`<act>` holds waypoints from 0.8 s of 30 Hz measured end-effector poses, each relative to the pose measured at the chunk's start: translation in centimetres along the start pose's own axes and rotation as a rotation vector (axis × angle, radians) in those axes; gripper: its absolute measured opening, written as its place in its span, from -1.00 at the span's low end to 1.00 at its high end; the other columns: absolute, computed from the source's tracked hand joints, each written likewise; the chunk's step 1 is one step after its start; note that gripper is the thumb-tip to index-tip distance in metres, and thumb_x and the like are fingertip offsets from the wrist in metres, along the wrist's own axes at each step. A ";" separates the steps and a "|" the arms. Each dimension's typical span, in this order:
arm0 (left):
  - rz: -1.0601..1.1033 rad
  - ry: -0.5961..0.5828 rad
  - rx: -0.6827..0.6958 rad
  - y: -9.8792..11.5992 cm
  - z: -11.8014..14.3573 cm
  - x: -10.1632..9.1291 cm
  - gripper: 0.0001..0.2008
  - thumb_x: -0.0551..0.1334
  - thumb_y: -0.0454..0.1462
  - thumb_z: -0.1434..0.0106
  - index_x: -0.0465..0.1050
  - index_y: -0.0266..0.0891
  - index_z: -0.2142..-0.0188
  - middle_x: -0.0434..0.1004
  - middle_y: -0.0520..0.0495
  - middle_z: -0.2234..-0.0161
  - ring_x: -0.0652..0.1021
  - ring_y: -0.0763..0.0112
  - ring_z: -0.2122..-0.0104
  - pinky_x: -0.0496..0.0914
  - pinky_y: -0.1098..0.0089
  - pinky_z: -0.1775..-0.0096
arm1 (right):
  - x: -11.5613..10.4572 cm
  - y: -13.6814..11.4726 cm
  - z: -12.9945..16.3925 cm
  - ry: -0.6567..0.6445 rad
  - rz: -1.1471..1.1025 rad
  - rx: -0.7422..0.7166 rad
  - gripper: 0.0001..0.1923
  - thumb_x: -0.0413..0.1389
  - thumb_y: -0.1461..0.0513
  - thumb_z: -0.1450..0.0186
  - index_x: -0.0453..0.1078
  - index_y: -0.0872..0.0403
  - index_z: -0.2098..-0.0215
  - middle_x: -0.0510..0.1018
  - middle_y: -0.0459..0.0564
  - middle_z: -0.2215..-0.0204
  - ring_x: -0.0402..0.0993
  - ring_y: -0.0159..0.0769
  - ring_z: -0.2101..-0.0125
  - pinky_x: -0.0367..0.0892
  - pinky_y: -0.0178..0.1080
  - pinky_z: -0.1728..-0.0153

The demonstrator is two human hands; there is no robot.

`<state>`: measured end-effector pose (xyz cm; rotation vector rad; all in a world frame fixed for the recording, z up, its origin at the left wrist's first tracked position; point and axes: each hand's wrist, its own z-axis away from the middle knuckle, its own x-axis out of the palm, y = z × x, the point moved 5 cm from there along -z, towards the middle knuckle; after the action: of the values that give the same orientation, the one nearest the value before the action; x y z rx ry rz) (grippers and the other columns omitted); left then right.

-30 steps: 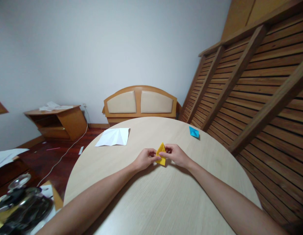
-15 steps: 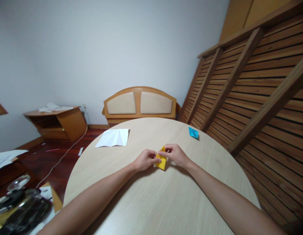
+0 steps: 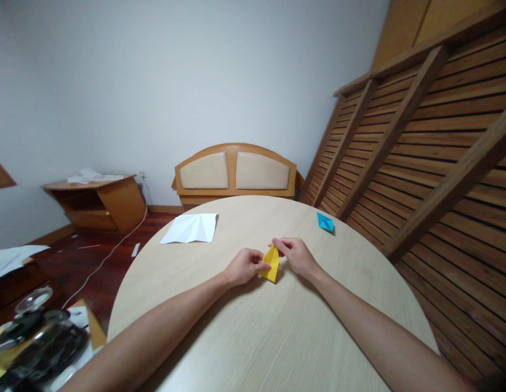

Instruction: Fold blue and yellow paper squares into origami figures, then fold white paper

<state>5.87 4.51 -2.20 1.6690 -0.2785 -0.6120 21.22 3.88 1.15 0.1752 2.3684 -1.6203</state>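
Observation:
A small piece of folded yellow paper [image 3: 272, 267] is held just above the middle of the round table [image 3: 244, 348], pointed at its top. My left hand [image 3: 247, 267] pinches its left side, thumb in front and fingers behind. At the upper tip, my right hand [image 3: 296, 255] grips the paper between thumb and forefinger. Farther off, to the right, lies a folded blue paper piece [image 3: 325, 222]. A creased white sheet [image 3: 191, 228] rests on the table's far left part.
Beyond the table stands a headboard [image 3: 236, 170] against the wall. A slatted wooden frame [image 3: 400, 163] leans along the right side. At lower left, a glass pot [image 3: 48, 348] sits among papers, and a white cable [image 3: 109, 253] crosses the floor.
My right thumb and forefinger have slid up from the yellow paper's front to its top tip, so more of its face shows. My left hand keeps its pinch. The view has shifted slightly.

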 end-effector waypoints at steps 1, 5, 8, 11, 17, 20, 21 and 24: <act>-0.017 0.024 0.002 0.0 0.0 -0.1 -0.75 0.35 -0.17 -0.06 0.53 -0.37 0.41 0.47 -0.01 0.52 0.38 0.52 0.55 0.18 0.48 0.47 | 0.1 -0.1 0.1 -0.021 -0.004 -0.003 -0.54 0.15 -0.09 -0.24 0.56 0.15 0.32 0.57 0.00 0.44 0.42 -0.28 0.44 0.30 -0.26 0.40; -0.040 0.107 0.075 0.7 0.1 -0.7 -0.69 0.35 -0.09 -0.09 0.54 -0.36 0.40 0.50 -0.04 0.50 0.43 0.47 0.51 0.24 0.47 0.44 | 1.2 -0.2 0.5 -0.203 -0.031 -0.003 -0.54 0.30 -0.02 -0.14 0.53 0.14 0.15 0.60 0.03 0.30 0.49 -0.24 0.33 0.38 -0.24 0.28; 0.013 0.134 0.072 0.8 0.0 -1.0 -0.63 0.38 -0.03 -0.05 0.55 -0.35 0.39 0.53 -0.06 0.49 0.45 0.45 0.51 0.27 0.47 0.44 | 1.3 0.1 0.6 -0.238 -0.062 0.042 -0.58 0.28 -0.03 -0.16 0.55 0.17 0.28 0.60 0.03 0.38 0.49 -0.25 0.36 0.39 -0.23 0.29; 0.102 0.120 0.040 0.5 -0.3 -1.0 -0.57 0.40 0.01 -0.01 0.56 -0.36 0.37 0.57 -0.11 0.46 0.48 0.42 0.49 0.31 0.44 0.40 | 1.0 0.1 0.5 -0.216 -0.077 0.076 -0.58 0.26 -0.04 -0.17 0.56 0.18 0.34 0.59 0.00 0.44 0.47 -0.29 0.42 0.39 -0.24 0.34; 0.131 0.113 0.030 0.4 -0.6 -1.2 -0.53 0.38 0.05 -0.01 0.59 -0.36 0.38 0.59 -0.11 0.43 0.49 0.40 0.46 0.32 0.43 0.37 | 0.6 0.0 0.3 -0.230 -0.122 0.085 -0.57 0.23 -0.05 -0.19 0.60 0.17 0.31 0.59 -0.03 0.46 0.47 -0.31 0.41 0.39 -0.25 0.31; 0.122 0.107 0.020 0.7 -0.3 -1.2 -0.55 0.36 0.04 -0.05 0.60 -0.36 0.40 0.56 -0.10 0.48 0.44 0.44 0.51 0.27 0.45 0.45 | 0.6 0.1 0.4 -0.260 -0.123 0.081 -0.59 0.21 -0.03 -0.21 0.61 0.15 0.26 0.60 -0.02 0.43 0.47 -0.30 0.39 0.38 -0.23 0.28; 0.118 0.105 0.017 0.8 -0.2 -1.3 -0.56 0.35 0.04 -0.06 0.60 -0.37 0.41 0.55 -0.10 0.50 0.43 0.45 0.53 0.25 0.46 0.47 | 0.6 0.2 0.4 -0.270 -0.121 0.083 -0.60 0.21 -0.02 -0.22 0.62 0.14 0.23 0.61 -0.02 0.41 0.48 -0.29 0.38 0.37 -0.22 0.27; 0.103 0.099 -0.001 0.9 0.1 -1.3 -0.56 0.33 0.03 -0.09 0.62 -0.38 0.41 0.54 -0.12 0.52 0.38 0.48 0.57 0.21 0.47 0.53 | 0.5 0.3 0.5 -0.282 -0.104 0.092 -0.60 0.22 0.01 -0.22 0.61 0.15 0.18 0.62 0.00 0.39 0.49 -0.26 0.36 0.36 -0.20 0.25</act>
<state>4.88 4.96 -1.00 1.6674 -0.2904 -0.4511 20.92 3.55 0.56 -0.1532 2.1232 -1.6770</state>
